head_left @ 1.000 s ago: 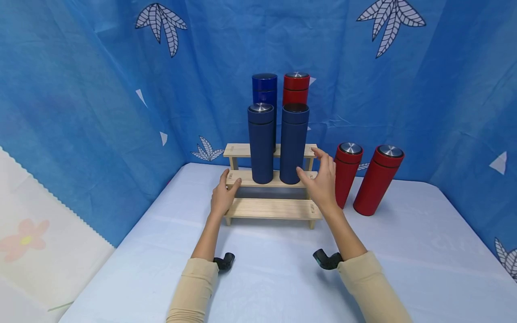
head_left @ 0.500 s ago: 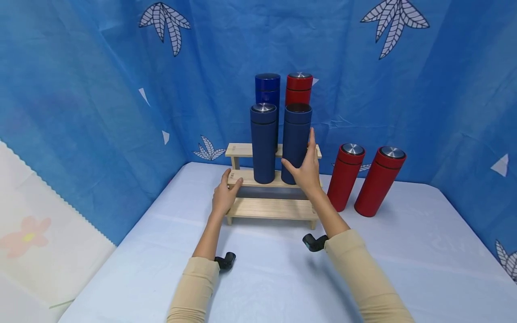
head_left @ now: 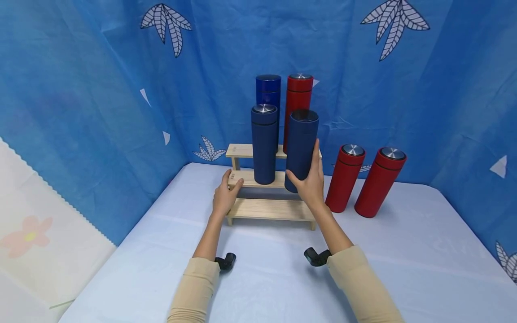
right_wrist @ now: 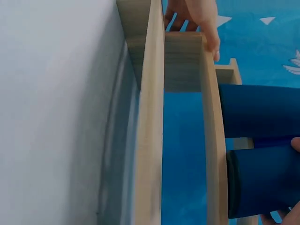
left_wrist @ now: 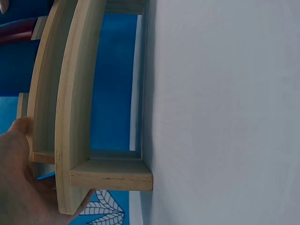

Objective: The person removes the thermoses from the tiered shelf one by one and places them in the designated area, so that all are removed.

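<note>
My right hand grips a matte navy thermos with a dark lid. It is tilted slightly, and its base stands forward of the middle board. At the left end of a three-step wooden display stand, my left hand holds the middle board, thumb on top; its other fingers are partly hidden in the left wrist view. A second navy thermos, silver-lidded, stands upright on the middle step. On the top step behind are a glossy blue thermos and a red thermos, both partly covered.
Two red thermoses, a nearer-in one and an outer one, stand on the white tablecloth to the right of the stand. A blue curtain with leaf prints hangs behind and at both sides.
My right hand has come in from the right and taken hold of the dark-lidded navy thermos. The thermos has moved forward and a little right. The left hand stays on the stand.
</note>
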`<state>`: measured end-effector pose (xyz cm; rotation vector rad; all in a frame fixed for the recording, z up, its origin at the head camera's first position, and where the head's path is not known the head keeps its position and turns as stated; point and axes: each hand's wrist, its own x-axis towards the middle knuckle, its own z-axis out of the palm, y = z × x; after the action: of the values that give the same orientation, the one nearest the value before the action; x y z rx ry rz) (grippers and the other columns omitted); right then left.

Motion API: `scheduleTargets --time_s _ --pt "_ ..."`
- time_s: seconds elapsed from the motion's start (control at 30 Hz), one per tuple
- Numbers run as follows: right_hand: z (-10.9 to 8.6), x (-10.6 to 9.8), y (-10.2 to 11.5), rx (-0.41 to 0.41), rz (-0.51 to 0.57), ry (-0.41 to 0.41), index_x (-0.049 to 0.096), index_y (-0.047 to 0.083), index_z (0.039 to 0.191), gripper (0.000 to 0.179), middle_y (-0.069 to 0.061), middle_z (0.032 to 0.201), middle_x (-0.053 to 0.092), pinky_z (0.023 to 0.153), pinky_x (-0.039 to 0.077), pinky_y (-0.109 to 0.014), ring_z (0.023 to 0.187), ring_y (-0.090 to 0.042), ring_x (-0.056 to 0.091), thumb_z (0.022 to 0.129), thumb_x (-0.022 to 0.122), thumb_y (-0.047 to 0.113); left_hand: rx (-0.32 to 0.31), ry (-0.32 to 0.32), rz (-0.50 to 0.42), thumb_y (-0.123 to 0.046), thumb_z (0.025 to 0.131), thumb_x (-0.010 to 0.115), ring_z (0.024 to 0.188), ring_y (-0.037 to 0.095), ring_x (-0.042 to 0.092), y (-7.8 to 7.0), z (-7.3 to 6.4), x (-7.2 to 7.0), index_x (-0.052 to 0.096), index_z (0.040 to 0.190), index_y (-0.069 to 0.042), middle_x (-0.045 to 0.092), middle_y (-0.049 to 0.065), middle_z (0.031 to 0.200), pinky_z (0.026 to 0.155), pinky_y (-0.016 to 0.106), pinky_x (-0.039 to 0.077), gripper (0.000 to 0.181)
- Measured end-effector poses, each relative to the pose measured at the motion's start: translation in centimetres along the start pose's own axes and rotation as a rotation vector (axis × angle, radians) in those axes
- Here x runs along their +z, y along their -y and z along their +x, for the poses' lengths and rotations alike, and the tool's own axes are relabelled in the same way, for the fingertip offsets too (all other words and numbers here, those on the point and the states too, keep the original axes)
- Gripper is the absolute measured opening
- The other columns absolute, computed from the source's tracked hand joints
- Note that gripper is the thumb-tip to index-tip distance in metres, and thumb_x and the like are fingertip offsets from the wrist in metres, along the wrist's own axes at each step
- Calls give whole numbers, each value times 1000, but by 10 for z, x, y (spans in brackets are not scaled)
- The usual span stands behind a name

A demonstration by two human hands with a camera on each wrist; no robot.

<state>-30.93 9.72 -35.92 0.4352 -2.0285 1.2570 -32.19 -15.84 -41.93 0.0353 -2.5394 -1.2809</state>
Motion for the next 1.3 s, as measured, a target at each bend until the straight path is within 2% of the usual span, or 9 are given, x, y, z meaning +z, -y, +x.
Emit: scheduleTargets --time_s 0.2,0.33,0.5,0.7,0.77,0.93,1.13,1.23,1.3 --pt "-22 -19 4 -78 33 -32 2 25 149 108 -13 141 33 90 41 -54 126 -29 37 74 78 13 6 -1 0 -63 87 44 112 43 50 0 -1 -1 23 147 -24 39 18 141 81 57 43 75" --pt "-34 -39 10 -162 67 -65 6 9 148 107 -15 140 35 89 42 -54 124 -30 41 69 78 0 3 4 3 -62 88 44 111 43 50 -1 -1 0 23 147 -24 40 18 140 80 57 44 74" --pt "-47 -74 23 -188 24 -94 10 -2 143 104 -21 137 38 96 40 -35 124 -29 42 64 76 -13 -2 4 0 -63 87 44 112 43 50 0 -1 0 23 147 -24 39 18 140 81 57 44 74" --pt "-61 -122 -25 -135 -106 -101 11 6 146 110 -10 139 40 92 39 -20 123 -18 44 62 81 -6 1 0 -6 -64 87 43 112 43 50 -1 -1 1 23 147 -24 40 18 140 82 56 43 75" --pt "-66 -138 -33 -117 -142 -104 10 6 147 111 -11 138 41 90 38 -15 121 -17 45 62 82 -4 1 -3 -8 -63 87 44 111 43 51 -1 -1 1 23 147 -24 40 18 140 81 56 44 75" --pt "-78 -167 -46 33 -255 -126 12 18 149 112 -9 140 40 86 38 -12 117 -26 48 64 83 3 0 -5 -10 -64 87 44 113 43 49 -1 -1 0 24 147 -23 40 18 140 82 56 43 75" --pt "-89 -180 -62 177 -288 -142 6 28 149 114 -6 142 38 84 39 -13 114 -36 48 66 82 7 -3 -8 -12 -63 87 45 114 43 48 0 -1 1 24 147 -23 40 18 140 83 57 43 75" --pt "-92 -182 -70 203 -286 -143 5 27 149 115 -9 141 37 88 46 -32 113 -40 47 67 82 7 -2 -7 -12 -63 87 45 113 43 49 0 -1 1 24 147 -24 40 18 140 82 57 43 75" --pt "-94 -182 -75 219 -281 -138 4 28 149 116 -11 142 37 86 45 -49 113 -42 47 67 82 8 -1 -5 -10 -63 87 45 113 43 49 -1 -1 0 23 147 -24 40 18 140 82 57 43 75"
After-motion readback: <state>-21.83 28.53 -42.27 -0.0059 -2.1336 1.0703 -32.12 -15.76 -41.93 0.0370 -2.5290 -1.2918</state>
